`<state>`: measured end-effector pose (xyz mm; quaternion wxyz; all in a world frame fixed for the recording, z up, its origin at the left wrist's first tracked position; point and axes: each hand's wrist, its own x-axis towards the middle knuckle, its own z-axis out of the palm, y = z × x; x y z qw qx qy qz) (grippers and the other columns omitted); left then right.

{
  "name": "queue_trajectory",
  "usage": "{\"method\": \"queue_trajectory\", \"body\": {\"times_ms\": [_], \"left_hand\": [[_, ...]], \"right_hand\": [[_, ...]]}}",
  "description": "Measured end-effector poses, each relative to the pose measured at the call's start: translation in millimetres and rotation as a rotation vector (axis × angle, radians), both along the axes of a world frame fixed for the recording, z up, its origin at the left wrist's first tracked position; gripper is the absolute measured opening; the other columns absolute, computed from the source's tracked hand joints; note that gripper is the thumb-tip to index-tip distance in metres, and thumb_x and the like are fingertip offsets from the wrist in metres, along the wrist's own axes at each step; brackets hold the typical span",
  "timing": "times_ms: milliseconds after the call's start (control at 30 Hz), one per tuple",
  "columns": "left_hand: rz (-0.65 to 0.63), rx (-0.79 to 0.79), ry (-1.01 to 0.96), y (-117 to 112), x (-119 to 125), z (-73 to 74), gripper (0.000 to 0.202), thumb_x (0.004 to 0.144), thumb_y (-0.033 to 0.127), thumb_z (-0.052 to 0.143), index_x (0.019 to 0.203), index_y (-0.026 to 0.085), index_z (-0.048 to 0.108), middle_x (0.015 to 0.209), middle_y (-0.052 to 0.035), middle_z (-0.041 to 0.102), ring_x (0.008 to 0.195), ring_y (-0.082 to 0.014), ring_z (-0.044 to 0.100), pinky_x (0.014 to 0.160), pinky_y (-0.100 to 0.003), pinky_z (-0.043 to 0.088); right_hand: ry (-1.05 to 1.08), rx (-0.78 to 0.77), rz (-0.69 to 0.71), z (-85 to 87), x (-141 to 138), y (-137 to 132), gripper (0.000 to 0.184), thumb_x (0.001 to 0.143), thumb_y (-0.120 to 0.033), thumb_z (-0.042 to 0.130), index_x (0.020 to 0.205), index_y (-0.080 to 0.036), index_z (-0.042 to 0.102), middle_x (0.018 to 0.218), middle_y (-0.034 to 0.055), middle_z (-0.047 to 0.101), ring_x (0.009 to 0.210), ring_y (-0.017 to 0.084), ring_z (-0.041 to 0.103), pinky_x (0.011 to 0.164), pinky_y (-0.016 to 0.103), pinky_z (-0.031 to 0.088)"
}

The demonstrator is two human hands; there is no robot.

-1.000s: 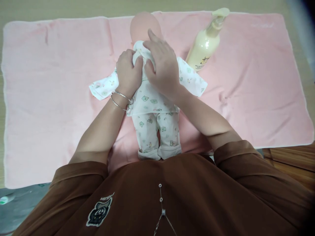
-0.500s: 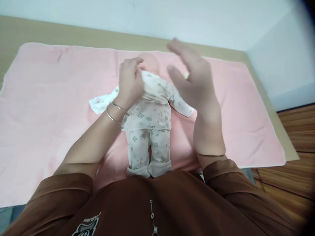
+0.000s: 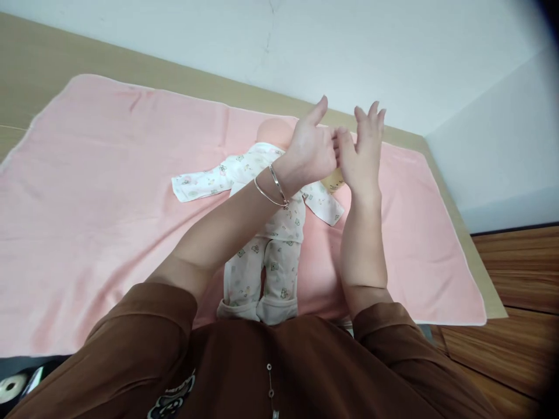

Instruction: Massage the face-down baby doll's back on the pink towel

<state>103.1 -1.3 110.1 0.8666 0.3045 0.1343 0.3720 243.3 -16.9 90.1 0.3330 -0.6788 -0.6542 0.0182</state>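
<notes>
A baby doll in a white printed top and pants (image 3: 283, 265) lies on a pink blanket (image 3: 131, 169), feet toward me. Its round head (image 3: 273, 131) is partly hidden behind my left hand (image 3: 312, 148). That hand is raised over the doll's shoulder, palm turned up and thumb apart, holding nothing. Two thin silver bangles (image 3: 275, 189) circle its wrist. To its right, my right hand (image 3: 364, 154) is up with the fingers spread and nothing in them. The fingertips of my left hand meet or overlap the right thumb; I cannot tell whether they touch.
A yellowish object with dark marks (image 3: 335, 179) shows beneath my hands, by the doll's sleeve. The light wood table (image 3: 39, 58) borders the blanket, against a white wall (image 3: 196, 41). Brown wood panelling (image 3: 519, 279) is at right. Dark things with a pale roll (image 3: 12, 387) sit lower left.
My left hand has left the doll's shoulder and head area and moved right, turning palm up. My right hand has turned and its fingers have spread. The hands are now together.
</notes>
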Motion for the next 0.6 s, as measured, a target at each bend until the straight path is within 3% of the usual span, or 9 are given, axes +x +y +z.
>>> {"method": "queue_trajectory", "body": {"times_ms": [67,167,233,333,433,533,600], "left_hand": [[-0.113,0.001,-0.081,-1,-3,-0.7,0.081,0.11,0.072,0.014,0.132,0.008,0.059,0.123,-0.0183,0.073,0.156,-0.0329,0.045,0.134,-0.044,0.04],[-0.071,-0.057,-0.058,1,-9,-6.8,0.08,0.111,0.068,0.012,0.134,0.007,0.059,0.124,-0.0176,0.074,0.156,-0.031,0.045,0.134,-0.044,0.04],[-0.064,-0.102,-0.053,4,-11,-12.7,0.079,0.112,0.066,0.012,0.137,0.008,0.058,0.128,-0.017,0.074,0.155,-0.0284,0.047,0.135,-0.042,0.039],[-0.104,-0.134,-0.055,6,-14,-22.8,0.076,0.11,0.068,0.018,0.142,0.011,0.058,0.137,-0.015,0.073,0.158,-0.0274,0.046,0.136,-0.04,0.037],[-0.112,-0.15,0.006,-1,-22,-29.9,0.077,0.106,0.072,0.029,0.151,0.014,0.054,0.148,-0.0128,0.068,0.163,-0.0287,0.04,0.136,-0.045,0.037],[-0.096,-0.105,0.064,-23,-36,-27.5,0.08,0.106,0.07,0.029,0.159,0.013,0.049,0.154,-0.0136,0.064,0.165,-0.0287,0.036,0.137,-0.046,0.034],[-0.087,-0.04,0.062,-41,-47,-19.9,0.076,0.109,0.064,0.019,0.16,0.016,0.049,0.15,-0.0106,0.067,0.165,-0.0273,0.036,0.139,-0.044,0.031]], "right_hand": [[-0.088,-0.098,-0.007,-3.1,-3,4,0.057,0.113,-0.045,0.029,0.159,-0.014,0.045,0.179,0.0136,0.028,0.172,0.029,0.014,0.141,0.062,0.005],[-0.179,-0.102,-0.01,-6.7,-10,5,0.058,0.114,-0.043,0.02,0.146,-0.019,0.061,0.163,0.0103,0.055,0.163,0.03,0.038,0.139,0.066,0.009],[-0.208,-0.079,-0.038,-8.5,-15,3,0.057,0.114,-0.042,0.02,0.143,-0.02,0.065,0.157,0.0093,0.061,0.16,0.032,0.042,0.139,0.067,0.01],[-0.245,-0.12,-0.055,-9.4,-16,0,0.06,0.113,-0.047,0.022,0.146,-0.019,0.063,0.162,0.0116,0.056,0.165,0.038,0.034,0.137,0.072,0.007],[-0.239,-0.16,-0.059,-6.4,-11,1,0.065,0.112,-0.055,0.019,0.148,-0.022,0.061,0.17,0.0116,0.046,0.168,0.039,0.025,0.135,0.078,0.003],[-0.157,-0.198,-0.114,-0.5,-19,-4,0.068,0.11,-0.06,0.019,0.156,-0.021,0.051,0.179,0.0131,0.029,0.172,0.04,0.012,0.134,0.079,0.002],[-0.067,-0.206,-0.063,1.3,-41,-19,0.073,0.108,-0.061,0.019,0.165,-0.018,0.037,0.181,0.0138,0.02,0.173,0.038,0.008,0.138,0.073,0.006]]}}
